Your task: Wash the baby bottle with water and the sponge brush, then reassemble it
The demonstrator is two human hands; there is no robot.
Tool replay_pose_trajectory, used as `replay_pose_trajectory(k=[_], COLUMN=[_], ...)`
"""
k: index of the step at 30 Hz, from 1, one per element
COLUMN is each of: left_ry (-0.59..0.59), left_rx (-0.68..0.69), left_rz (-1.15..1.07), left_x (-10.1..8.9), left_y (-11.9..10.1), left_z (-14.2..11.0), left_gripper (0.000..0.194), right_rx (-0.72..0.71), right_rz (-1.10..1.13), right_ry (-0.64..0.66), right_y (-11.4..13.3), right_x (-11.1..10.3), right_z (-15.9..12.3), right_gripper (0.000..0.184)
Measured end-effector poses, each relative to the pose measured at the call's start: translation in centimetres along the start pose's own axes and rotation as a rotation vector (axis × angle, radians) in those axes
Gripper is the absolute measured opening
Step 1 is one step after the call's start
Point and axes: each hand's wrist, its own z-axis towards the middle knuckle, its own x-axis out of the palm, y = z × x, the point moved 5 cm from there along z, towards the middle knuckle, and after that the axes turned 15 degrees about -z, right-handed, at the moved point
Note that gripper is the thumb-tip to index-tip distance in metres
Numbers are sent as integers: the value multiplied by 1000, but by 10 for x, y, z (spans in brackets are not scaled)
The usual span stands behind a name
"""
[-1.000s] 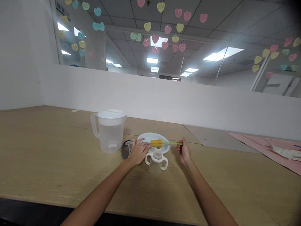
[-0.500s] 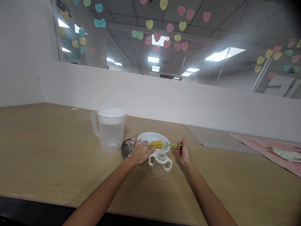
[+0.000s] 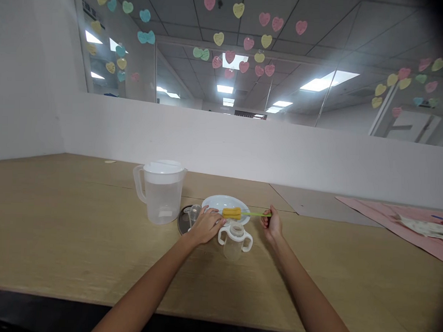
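My right hand [image 3: 272,225] is closed around the green handle of a bottle brush [image 3: 231,213] with a yellow sponge head, held level above a white plate [image 3: 220,203]. My left hand [image 3: 206,224] rests on the table beside a clear baby bottle with two white handles [image 3: 235,240], its fingers curled near the sponge's tip. I cannot make out what those fingers hold, if anything. The bottle stands upright between my hands, below the brush.
A clear plastic pitcher with a white lid [image 3: 160,191] holds water, left of the plate. A dark round lid [image 3: 183,220] and a small clear cap [image 3: 195,211] lie beside my left hand. A pink sheet [image 3: 397,218] covers the table's far right.
The bottle has shifted slightly to the right, and my left hand has moved a little with it. The brush stays level over the plate.
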Motion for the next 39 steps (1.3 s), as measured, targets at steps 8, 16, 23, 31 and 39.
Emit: replay_pose_trajectory(k=[8, 16, 23, 31, 39], left_ry=[-2, -297, -455, -347, -398], left_rx=[64, 11, -42, -37, -5], left_rz=[-156, -190, -162, -141, -188], left_x=[-6, -17, -27, -24, -30], left_y=[-14, 2, 5, 5, 5], left_z=[-2, -4, -9, -7, -9], left_gripper=[41, 24, 17, 27, 22], right_rx=[31, 19, 8, -15, -48], right_rz=[75, 125, 20, 112, 28], right_ry=[-12, -36, 104, 116, 41], right_y=[1, 3, -1, 2, 3], right_x=[-1, -6, 7, 3, 3], right_z=[0, 1, -1, 2, 0], right_gripper=[32, 30, 32, 31, 31])
